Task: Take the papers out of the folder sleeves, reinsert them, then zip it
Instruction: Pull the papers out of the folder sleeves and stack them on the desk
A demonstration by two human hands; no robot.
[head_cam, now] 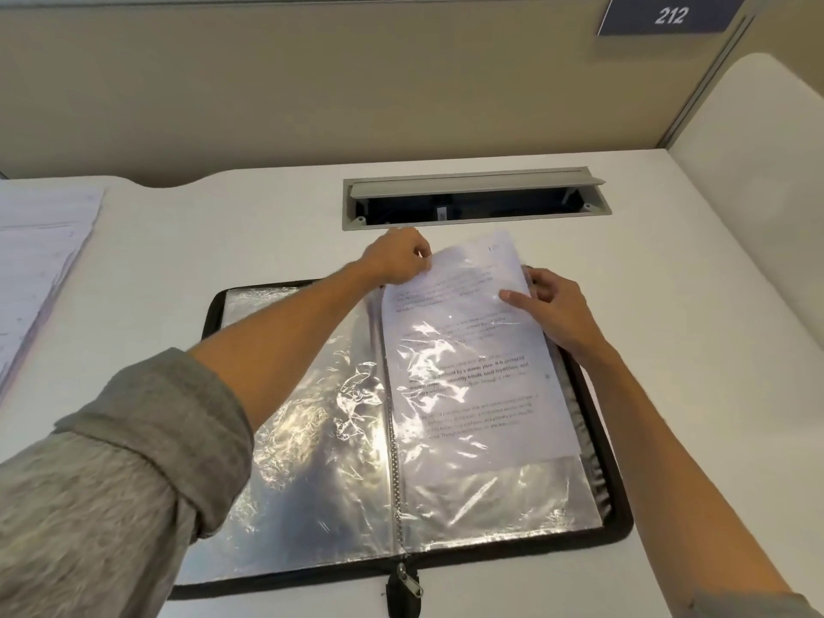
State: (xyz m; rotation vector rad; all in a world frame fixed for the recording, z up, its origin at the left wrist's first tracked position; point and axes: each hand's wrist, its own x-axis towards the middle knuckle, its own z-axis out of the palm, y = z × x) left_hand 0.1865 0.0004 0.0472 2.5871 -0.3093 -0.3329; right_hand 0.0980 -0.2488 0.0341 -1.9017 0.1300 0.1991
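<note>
A white counter (669, 305) carried the work, backed by a beige partition wall (312, 82) with a blue sign (671, 14) reading 212. Set into the counter beyond the folder was a grey cable hatch (475, 198), its lid tipped open over a dark recess. At the far left lay a loose stack of papers (35, 260), well apart from the folder. A white side panel (758, 194) stood at the right.

The black zip folder (622, 506) lay open flat near the front edge, its clear sleeves (312, 439) shining with glare, and its zip pull (408, 582) hanging at the near end of the spine. A printed sheet (472, 350) sat partway in the right-hand sleeve, its top sticking out past the folder's far edge.

The left hand (397, 263), at the end of a grey sleeve (111, 483), pinched the sheet's top left corner with curled fingers. The right hand (553, 305) gripped the sheet's upper right edge, thumb laid across the front of the page and fingers behind it.
</note>
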